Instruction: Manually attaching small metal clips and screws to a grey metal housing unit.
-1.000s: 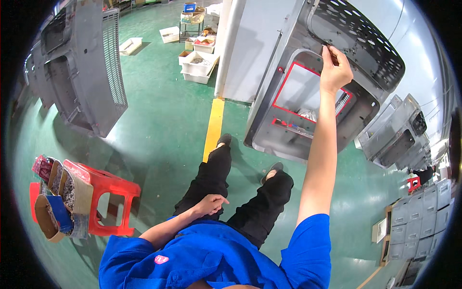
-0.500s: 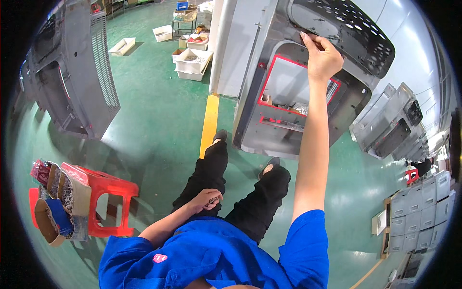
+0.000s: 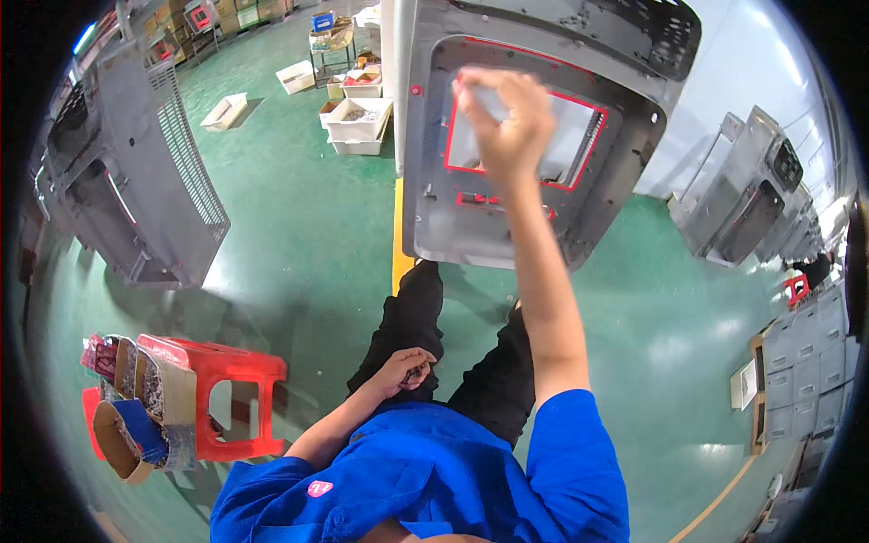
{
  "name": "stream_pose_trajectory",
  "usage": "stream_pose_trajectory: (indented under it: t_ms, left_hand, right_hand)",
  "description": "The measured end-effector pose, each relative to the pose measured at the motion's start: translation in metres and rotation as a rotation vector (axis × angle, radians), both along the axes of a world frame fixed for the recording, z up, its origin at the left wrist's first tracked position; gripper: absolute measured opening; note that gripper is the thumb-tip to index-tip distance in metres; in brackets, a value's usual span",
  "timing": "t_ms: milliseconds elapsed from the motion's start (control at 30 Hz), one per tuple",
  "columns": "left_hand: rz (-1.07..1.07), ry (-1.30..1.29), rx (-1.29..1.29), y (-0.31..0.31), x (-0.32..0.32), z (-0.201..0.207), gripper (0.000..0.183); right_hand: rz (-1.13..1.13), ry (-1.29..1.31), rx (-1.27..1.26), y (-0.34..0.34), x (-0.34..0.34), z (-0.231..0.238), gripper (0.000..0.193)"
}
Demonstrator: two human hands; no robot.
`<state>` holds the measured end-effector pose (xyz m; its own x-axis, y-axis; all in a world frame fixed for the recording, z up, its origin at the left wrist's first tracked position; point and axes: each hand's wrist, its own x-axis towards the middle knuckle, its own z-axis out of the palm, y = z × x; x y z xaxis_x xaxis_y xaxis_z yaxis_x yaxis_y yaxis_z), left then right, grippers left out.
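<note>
A large grey panel (image 3: 625,136) stands upright in front of me, with a rectangular window edged in red and a perforated section at the top. My right hand (image 3: 516,127) is raised before that window, blurred by motion. Its thumb and forefinger come together in a pinch; whether something tiny sits between them is too smeared to make out. Low at my lap, my left hand (image 3: 398,373) is curled round small dark metal parts (image 3: 414,371), partly hidden by the fingers.
At my left a red plastic stool (image 3: 240,362) stands by open boxes (image 3: 167,398) of small parts. Another grey panel (image 3: 154,172) rises beyond it. White bins (image 3: 358,136) sit on the green floor ahead. More panels (image 3: 742,199) and stacked grey boxes (image 3: 806,362) are at the right.
My right hand has left the panel's upper edge and come left and slightly down, before the window. The view has shifted, so the panel appears further left. My left hand stays closed.
</note>
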<state>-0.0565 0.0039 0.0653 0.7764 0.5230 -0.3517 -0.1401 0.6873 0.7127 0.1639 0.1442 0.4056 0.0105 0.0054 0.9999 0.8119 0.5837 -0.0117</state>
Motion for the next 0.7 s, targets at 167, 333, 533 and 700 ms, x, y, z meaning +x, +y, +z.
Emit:
stream_pose_trajectory:
  t_ms: [167, 333, 533, 700]
  left_hand:
    - [-0.011, -0.029, -0.089, 0.001, 0.004, 0.010, 0.027]
    - [0.030, -0.233, -0.253, 0.006, -0.003, 0.002, 0.039]
    - [0.003, -0.340, -0.279, 0.009, -0.011, -0.007, 0.051]
    - [-0.050, -0.253, -0.225, 0.002, -0.007, 0.005, 0.057]
  right_hand:
    - [0.248, -0.126, -0.683, -0.052, -0.038, -0.120, 0.004]
    - [0.406, 0.067, -1.175, -0.103, -0.059, -0.224, 0.012]
    - [0.373, 0.154, -1.521, -0.141, -0.057, -0.259, 0.024]
    - [0.654, 0.285, -1.520, -0.152, -0.050, -0.294, 0.023]
